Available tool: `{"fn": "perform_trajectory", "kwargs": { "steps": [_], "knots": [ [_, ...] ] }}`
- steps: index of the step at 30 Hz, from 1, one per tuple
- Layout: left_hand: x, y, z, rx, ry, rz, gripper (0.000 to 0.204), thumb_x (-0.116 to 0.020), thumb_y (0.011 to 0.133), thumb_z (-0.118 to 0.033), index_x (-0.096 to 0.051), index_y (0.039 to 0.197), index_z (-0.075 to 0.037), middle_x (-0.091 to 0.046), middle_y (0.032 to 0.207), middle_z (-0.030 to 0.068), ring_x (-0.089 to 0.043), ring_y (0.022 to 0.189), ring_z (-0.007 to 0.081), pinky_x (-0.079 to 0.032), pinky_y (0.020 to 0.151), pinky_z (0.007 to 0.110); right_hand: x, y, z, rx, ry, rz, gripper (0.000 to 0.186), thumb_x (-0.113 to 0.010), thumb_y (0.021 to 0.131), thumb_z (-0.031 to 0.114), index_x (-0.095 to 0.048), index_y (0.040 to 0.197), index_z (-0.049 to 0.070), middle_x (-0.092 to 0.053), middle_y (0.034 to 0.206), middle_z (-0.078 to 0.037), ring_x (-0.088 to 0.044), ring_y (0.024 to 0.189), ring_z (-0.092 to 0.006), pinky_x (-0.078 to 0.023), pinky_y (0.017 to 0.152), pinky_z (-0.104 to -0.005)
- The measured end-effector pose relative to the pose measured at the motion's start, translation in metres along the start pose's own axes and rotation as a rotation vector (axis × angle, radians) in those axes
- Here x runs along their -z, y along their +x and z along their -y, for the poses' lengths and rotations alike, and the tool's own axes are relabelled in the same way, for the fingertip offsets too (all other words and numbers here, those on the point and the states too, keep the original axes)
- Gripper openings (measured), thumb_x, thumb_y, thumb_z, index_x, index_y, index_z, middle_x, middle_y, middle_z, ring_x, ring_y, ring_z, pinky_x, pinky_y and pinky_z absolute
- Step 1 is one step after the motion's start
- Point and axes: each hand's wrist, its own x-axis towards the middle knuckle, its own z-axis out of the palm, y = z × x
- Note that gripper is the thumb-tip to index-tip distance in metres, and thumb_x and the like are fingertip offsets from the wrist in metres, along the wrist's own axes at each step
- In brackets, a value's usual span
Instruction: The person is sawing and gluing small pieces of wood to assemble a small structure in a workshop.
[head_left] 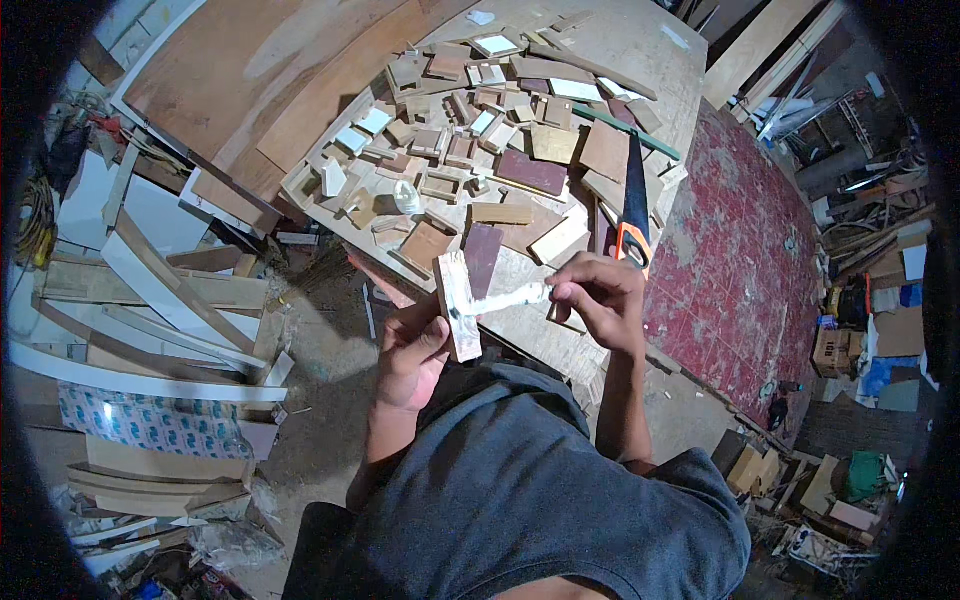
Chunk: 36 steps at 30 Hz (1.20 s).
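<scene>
My left hand point(415, 355) grips a short, light-coloured wooden block point(458, 305), held upright above the near edge of the table, thumb on its side. From the block's right side a narrow white, crinkled strip point(510, 300) runs to my right hand point(605, 300). Thumb and forefinger of that hand pinch its far end. Whether the strip is stuck to the block or only touches it, I cannot tell. Just beyond, a dark red board piece point(483, 258) lies on the table.
Many wood offcuts and small boxes cover the table point(660, 60). A handsaw point(634, 205) with an orange and black handle lies at its right. A small whitish container point(406, 197) stands among the offcuts. Curved boards point(180, 280) are piled at left; a red floor patch point(735, 230) lies right.
</scene>
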Motion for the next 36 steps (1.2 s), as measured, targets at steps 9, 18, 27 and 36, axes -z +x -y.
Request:
{"fn": "perform_trajectory", "kwargs": {
  "steps": [9,18,27,36],
  "knots": [
    [0.003,0.007,0.001,0.011,-0.079,0.04,0.043,-0.065,0.094,-0.014,-0.056,0.131,0.006,-0.069,0.117,0.0169,-0.066,0.11,0.0257,-0.052,0.097,0.037,0.005,-0.009,0.004,-0.011,0.121,0.015,0.007,-0.069,0.087,-0.002,-0.072,0.091,-0.007,-0.068,0.082,-0.014,-0.064,0.062,-0.0144,-0.052,0.051,-0.0252],
    [0.004,0.014,-0.001,-0.059,-0.06,0.028,0.042,-0.064,0.095,-0.013,-0.056,0.131,0.006,-0.069,0.116,0.0163,-0.067,0.108,0.0249,-0.053,0.095,0.037,0.0,-0.004,0.001,0.05,-0.076,0.027,0.007,-0.07,0.087,-0.001,-0.073,0.09,-0.005,-0.069,0.08,-0.013,-0.064,0.06,-0.0134,-0.051,0.05,-0.0246],
    [0.003,0.02,0.0,-0.043,-0.145,0.042,0.04,-0.067,0.093,-0.013,-0.059,0.127,0.005,-0.069,0.115,0.0172,-0.067,0.108,0.0262,-0.052,0.096,0.039,-0.012,0.001,-0.004,0.055,0.086,-0.137,0.007,-0.069,0.087,-0.002,-0.073,0.09,-0.007,-0.068,0.08,-0.014,-0.064,0.06,-0.0148,-0.053,0.051,-0.0257],
    [0.01,0.024,0.002,0.036,-0.204,0.044,0.043,-0.068,0.092,-0.015,-0.058,0.129,0.005,-0.069,0.113,0.0168,-0.068,0.103,0.0249,-0.053,0.093,0.037,0.002,-0.002,-0.001,0.093,0.023,-0.029,0.008,-0.069,0.083,-0.006,-0.074,0.089,-0.006,-0.069,0.078,-0.014,-0.066,0.06,-0.0156,-0.052,0.049,-0.0256]
  ]
}}
